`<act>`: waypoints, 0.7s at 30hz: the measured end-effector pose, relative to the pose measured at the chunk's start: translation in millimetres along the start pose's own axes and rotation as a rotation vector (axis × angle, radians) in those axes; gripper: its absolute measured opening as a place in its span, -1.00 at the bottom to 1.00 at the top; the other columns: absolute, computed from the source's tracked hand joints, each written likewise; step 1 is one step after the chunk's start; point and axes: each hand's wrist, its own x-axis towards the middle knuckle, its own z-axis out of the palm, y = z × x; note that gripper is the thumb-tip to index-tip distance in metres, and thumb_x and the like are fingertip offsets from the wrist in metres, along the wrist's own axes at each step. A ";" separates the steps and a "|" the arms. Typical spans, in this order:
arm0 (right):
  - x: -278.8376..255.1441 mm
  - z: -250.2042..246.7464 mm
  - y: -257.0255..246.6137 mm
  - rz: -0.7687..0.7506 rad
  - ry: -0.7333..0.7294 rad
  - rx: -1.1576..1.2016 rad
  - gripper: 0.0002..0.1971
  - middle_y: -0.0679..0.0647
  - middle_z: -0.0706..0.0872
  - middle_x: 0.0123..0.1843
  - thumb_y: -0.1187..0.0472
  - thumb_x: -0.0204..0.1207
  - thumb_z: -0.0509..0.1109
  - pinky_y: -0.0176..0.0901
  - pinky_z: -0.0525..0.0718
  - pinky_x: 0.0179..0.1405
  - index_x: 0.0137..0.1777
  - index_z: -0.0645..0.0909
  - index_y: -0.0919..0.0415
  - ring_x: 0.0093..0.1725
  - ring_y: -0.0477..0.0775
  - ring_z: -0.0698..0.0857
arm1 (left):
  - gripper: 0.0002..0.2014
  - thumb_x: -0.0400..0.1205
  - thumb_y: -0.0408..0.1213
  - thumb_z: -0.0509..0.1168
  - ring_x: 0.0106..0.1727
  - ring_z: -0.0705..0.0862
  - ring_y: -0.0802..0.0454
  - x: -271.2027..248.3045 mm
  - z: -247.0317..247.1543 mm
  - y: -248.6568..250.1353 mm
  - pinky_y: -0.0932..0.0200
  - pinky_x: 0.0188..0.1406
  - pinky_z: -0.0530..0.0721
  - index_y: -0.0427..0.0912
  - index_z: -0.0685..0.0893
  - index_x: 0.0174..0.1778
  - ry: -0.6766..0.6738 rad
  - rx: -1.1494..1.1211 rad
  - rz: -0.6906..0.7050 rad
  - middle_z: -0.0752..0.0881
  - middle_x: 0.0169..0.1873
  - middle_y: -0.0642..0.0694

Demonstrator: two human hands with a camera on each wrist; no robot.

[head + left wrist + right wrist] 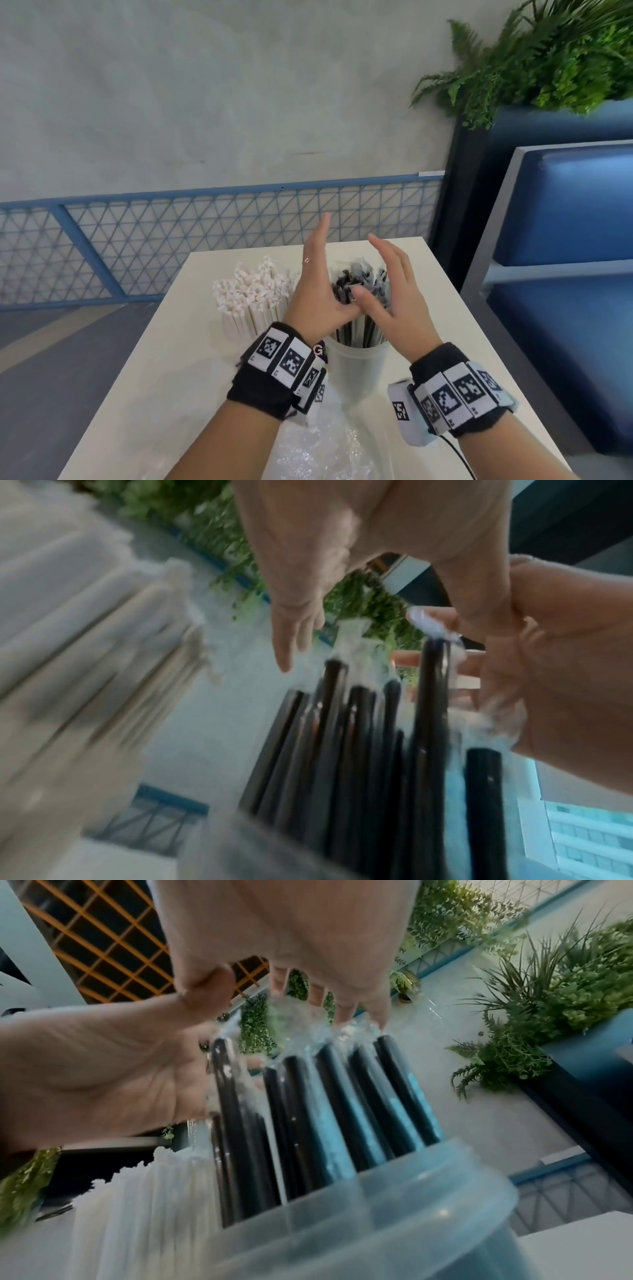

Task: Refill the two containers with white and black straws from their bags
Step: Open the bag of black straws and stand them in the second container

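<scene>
On the white table [164, 359] a clear container [356, 366] holds wrapped black straws [363, 281] standing upright. My left hand [311, 291] and right hand [397, 301] flank the straw tops, palms facing each other, fingers straight, thumbs meeting in front of the bundle. In the left wrist view my left hand [294, 593] reaches past the black straws [342, 750] toward the right hand's palm [565, 669]. In the right wrist view my right hand's fingertips [342, 1010] touch the black straws [325, 1110] above the container [394, 1218]. White straws [253, 298] fill the second container, to the left.
A crumpled clear plastic bag [318, 448] lies at the table's near edge. A blue bench [565, 222] stands close on the right, with a plant [548, 61] above it. A blue mesh fence [171, 240] runs behind the table.
</scene>
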 end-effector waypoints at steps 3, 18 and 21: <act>2.6 7.6 6.5 0.045 -0.108 -0.216 -0.46 -0.04 0.32 0.58 -0.13 0.58 -0.08 -0.15 0.16 0.59 0.55 0.25 -0.03 0.62 -0.04 0.18 | -0.14 0.51 -0.12 0.38 0.67 -0.03 0.09 14.1 0.3 -3.7 0.10 0.63 0.16 0.11 -0.03 0.62 -0.196 0.428 0.147 0.03 0.66 -0.01; -4.5 -4.7 33.8 0.456 -0.539 0.136 0.25 -0.16 0.34 0.42 0.19 0.18 0.67 -0.56 0.46 0.18 0.62 -0.23 -0.11 0.33 -0.15 0.50 | 0.05 0.26 -0.34 0.63 0.43 0.48 0.06 -13.9 16.8 -48.7 0.10 0.47 0.43 -0.13 0.11 0.56 -0.330 -0.004 -0.386 0.48 0.37 0.01; -2.8 1.5 34.1 0.382 -0.428 0.033 -0.02 -0.11 0.56 0.28 0.18 0.28 0.61 -0.33 0.49 0.19 0.59 0.07 -0.10 0.30 0.00 0.60 | -0.09 0.19 -0.30 0.65 0.26 0.59 0.04 -11.6 17.6 -50.3 0.12 0.28 0.56 -0.12 0.31 0.42 -0.234 -0.032 -0.397 0.60 0.21 0.00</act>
